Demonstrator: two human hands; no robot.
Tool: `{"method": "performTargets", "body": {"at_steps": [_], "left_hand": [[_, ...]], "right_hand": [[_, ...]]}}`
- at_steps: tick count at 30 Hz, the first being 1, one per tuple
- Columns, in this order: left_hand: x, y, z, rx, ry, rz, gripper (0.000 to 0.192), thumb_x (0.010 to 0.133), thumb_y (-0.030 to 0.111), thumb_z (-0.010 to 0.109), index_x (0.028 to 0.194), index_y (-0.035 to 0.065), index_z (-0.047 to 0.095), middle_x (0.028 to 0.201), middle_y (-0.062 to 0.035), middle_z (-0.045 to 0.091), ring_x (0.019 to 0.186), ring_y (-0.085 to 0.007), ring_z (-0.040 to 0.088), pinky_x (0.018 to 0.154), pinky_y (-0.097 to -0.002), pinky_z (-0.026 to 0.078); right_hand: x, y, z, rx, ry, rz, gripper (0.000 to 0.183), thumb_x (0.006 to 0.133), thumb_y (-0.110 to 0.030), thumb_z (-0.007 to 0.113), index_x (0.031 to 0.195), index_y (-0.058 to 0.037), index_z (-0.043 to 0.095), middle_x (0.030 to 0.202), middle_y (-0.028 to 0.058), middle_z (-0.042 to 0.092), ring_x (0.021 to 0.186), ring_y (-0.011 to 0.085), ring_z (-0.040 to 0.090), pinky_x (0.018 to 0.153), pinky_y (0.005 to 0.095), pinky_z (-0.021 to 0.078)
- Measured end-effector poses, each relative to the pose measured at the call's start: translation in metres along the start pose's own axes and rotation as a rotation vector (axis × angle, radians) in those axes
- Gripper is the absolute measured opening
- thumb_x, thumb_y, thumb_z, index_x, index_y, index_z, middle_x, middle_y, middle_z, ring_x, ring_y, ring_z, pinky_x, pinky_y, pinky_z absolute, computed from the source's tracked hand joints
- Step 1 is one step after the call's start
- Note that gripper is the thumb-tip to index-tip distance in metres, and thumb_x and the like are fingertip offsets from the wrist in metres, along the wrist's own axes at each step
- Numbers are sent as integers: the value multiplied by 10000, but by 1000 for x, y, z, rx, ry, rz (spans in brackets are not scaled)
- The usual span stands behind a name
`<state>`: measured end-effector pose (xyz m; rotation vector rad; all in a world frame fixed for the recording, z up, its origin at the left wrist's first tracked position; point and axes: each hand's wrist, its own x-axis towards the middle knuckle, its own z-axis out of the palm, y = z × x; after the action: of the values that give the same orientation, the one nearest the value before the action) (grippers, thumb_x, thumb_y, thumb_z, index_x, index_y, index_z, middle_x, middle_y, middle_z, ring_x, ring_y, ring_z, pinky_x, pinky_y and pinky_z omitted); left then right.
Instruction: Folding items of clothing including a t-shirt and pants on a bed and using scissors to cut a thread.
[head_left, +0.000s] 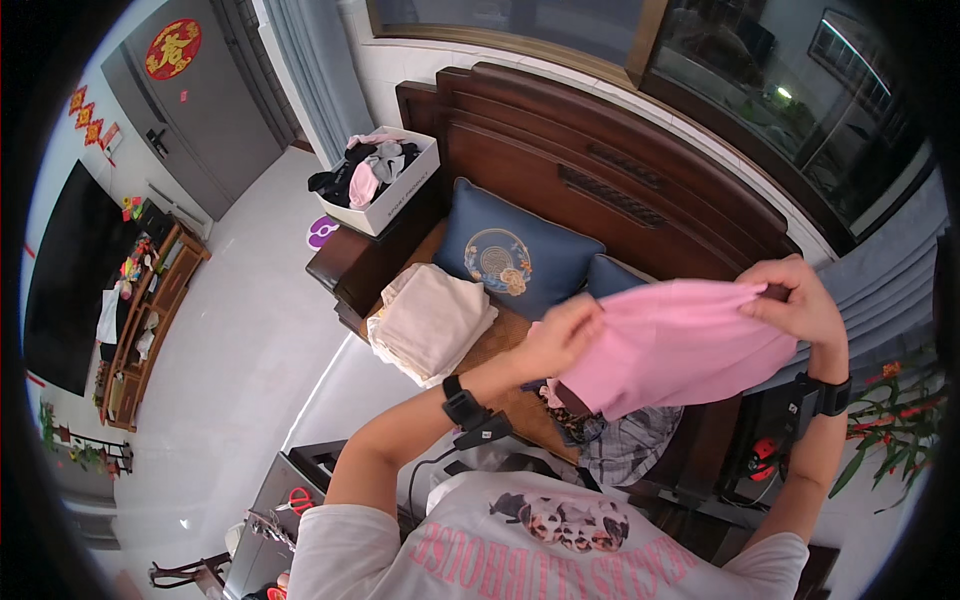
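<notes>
A pink cloth garment (675, 345) is stretched between my two hands, above the right part of a dark wooden bench. My left hand (566, 334) pinches one upper corner of it. At the other upper corner, my right hand (795, 300) grips the fabric between thumb and fingers. Under the garment, a grey plaid cloth (630, 446) and some dark patterned clothing (574, 424) lie in a loose heap, partly hidden. To the left of the heap, a stack of folded cream garments (431, 319) rests on the woven seat mat (517, 351).
A white box (405, 191) filled with socks and small clothes stands on the bench's left armrest (352, 259). Blue embroidered cushions (517, 247) lean on the wooden backrest (540, 142). Red-handled scissors (300, 501) lie on a dark table at lower left. A leafy plant (892, 427) stands at far right.
</notes>
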<state>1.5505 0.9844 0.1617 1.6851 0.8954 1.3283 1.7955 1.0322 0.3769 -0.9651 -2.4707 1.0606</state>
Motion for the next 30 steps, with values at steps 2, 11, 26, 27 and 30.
{"method": "performTargets", "body": {"at_steps": [2,11,26,27,30], "left_hand": [[8,10,-10,64,-16,126,192,783,185,575,816,14,494,744,-117,469,784,-276,490,742,-384,373],[11,9,-48,214,4,217,129,772,111,566,756,-13,536,763,-126,527,747,-293,504,675,-359,401],[29,55,-124,444,-118,187,126,756,117,642,781,-4,616,796,-71,563,783,-183,514,750,-295,393],[27,50,-126,342,-43,120,127,771,113,633,795,-9,610,807,-58,555,795,-152,510,726,-272,402],[26,48,-133,194,64,35,122,802,98,606,820,-22,595,829,-38,540,808,-110,504,705,-237,412]], "right_hand": [[-11,11,-7,100,140,77,150,739,-91,656,826,13,591,741,-13,550,667,46,494,576,189,390],[-30,25,-20,130,192,126,240,727,-163,682,855,-9,549,771,-18,530,707,44,473,614,196,378],[2,41,11,-63,232,4,155,757,-79,610,859,17,545,748,9,529,719,53,464,646,194,383],[7,42,13,-76,268,-27,161,762,-74,603,877,23,545,759,21,543,724,57,473,649,198,388],[18,43,18,-165,290,-100,160,791,-72,568,901,40,538,802,70,571,767,94,511,697,226,408]]}}
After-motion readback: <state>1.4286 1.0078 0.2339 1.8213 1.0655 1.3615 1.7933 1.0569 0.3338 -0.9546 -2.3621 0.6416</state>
